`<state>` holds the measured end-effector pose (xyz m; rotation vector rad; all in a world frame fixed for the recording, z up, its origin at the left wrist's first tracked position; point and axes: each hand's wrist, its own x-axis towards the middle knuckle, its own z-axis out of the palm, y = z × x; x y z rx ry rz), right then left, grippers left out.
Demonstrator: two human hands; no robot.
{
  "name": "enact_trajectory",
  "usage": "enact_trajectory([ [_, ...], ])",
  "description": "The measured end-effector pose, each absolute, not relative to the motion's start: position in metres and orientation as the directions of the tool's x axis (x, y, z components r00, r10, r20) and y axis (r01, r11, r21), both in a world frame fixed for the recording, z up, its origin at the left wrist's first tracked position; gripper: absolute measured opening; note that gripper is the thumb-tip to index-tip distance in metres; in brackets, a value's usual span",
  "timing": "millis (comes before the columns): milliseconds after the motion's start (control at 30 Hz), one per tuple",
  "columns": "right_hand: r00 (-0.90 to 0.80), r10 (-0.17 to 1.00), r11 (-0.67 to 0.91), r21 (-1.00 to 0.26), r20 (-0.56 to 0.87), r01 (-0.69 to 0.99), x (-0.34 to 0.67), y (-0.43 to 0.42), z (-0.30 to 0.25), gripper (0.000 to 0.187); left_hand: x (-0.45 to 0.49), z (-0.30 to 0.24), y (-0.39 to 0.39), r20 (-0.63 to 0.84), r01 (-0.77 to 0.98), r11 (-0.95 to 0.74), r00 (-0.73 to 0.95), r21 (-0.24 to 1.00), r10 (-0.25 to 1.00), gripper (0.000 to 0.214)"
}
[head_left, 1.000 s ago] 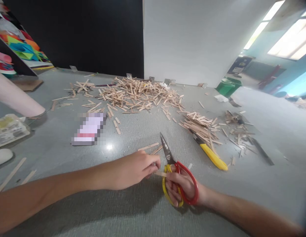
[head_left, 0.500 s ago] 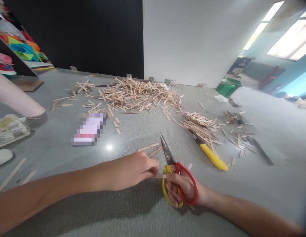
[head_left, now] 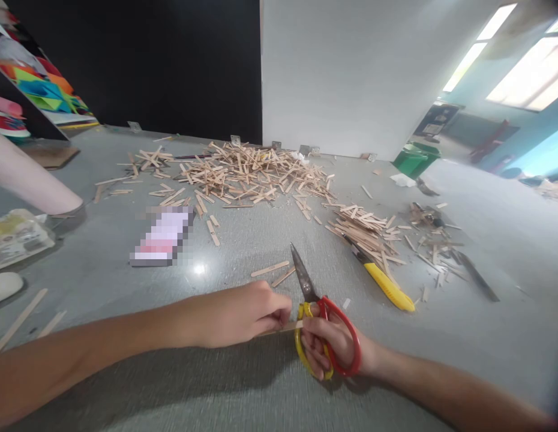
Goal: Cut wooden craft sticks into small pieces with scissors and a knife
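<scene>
Scissors (head_left: 308, 289), red and yellow handles, blades together and pointing away from the person, serve as landmark. Right hand (head_left: 330, 342) closed around their handles, fingers through the loops; its thumb and forefinger also meet the right end of a thin wooden stick (head_left: 291, 327). Left hand (head_left: 266, 312), just left of the scissors, fingers curled in and nearly closed, pinches the same stick; exact fingertip contact hidden. Stick lies roughly level between the two hands, its right end at the yellow loop.

Two loose sticks (head_left: 270, 269) on the grey table (head_left: 225, 390), just left of the scissors' blades. Large stick heap (head_left: 256, 171) well beyond the scissors; smaller bundle (head_left: 364, 225) beyond and to their right, with a yellow-handled cutter (head_left: 389, 287) against its near side. Pixelated flat slab (head_left: 164, 237) well left of the scissors.
</scene>
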<state>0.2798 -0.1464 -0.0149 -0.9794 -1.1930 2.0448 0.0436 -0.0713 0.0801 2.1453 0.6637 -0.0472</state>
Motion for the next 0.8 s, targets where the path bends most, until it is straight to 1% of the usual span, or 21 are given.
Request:
enact_trajectory([
  [133, -0.57, 0.762, -0.438, -0.892, -0.307, -0.106, 0.28, -0.146, -0.015, 0.044, 0.045, 0.08, -0.071, -0.316, 0.487, -0.452, 0.859, 0.748, 0.402, 0.021],
  [267, -0.568, 0.766, -0.427, -0.898, -0.299, -0.103, 0.279, -0.146, -0.013, 0.044, 0.045, 0.077, -0.071, -0.317, 0.488, -0.429, 0.855, 0.76, 0.41, 0.021],
  [367, -0.564, 0.763, -0.438, -0.894, -0.315, -0.094, 0.278, -0.147, -0.01, 0.043, 0.045, 0.075, -0.07, -0.32, 0.491, -0.457, 0.858, 0.742, 0.402, 0.021],
  [467, -0.544, 0.772, -0.435, -0.898, -0.329, -0.074, 0.278, -0.147, -0.007, 0.042, 0.044, 0.074, -0.071, -0.289, 0.463, -0.532, 0.879, 0.709, 0.38, 0.021],
  [533, -0.538, 0.774, -0.428, -0.902, -0.332, -0.059, 0.278, -0.147, -0.005, 0.042, 0.045, 0.073, -0.073, -0.256, 0.442, -0.634, 0.894, 0.635, 0.367, 0.02],
  [667, -0.552, 0.766, -0.427, -0.902, -0.33, -0.054, 0.278, -0.147, -0.005, 0.047, 0.047, 0.068, -0.077, -0.163, 0.35, -0.847, 0.937, 0.401, 0.311, 0.013],
  [733, -0.55, 0.768, -0.431, -0.9, -0.328, -0.065, 0.278, -0.147, -0.006, 0.051, 0.048, 0.065, -0.079, -0.11, 0.311, -0.891, 0.951, 0.332, 0.291, 0.012],
  [800, -0.547, 0.773, -0.432, -0.898, -0.322, -0.081, 0.278, -0.147, -0.009, 0.053, 0.048, 0.063, -0.081, -0.085, 0.3, -0.904, 0.954, 0.305, 0.288, 0.011],
])
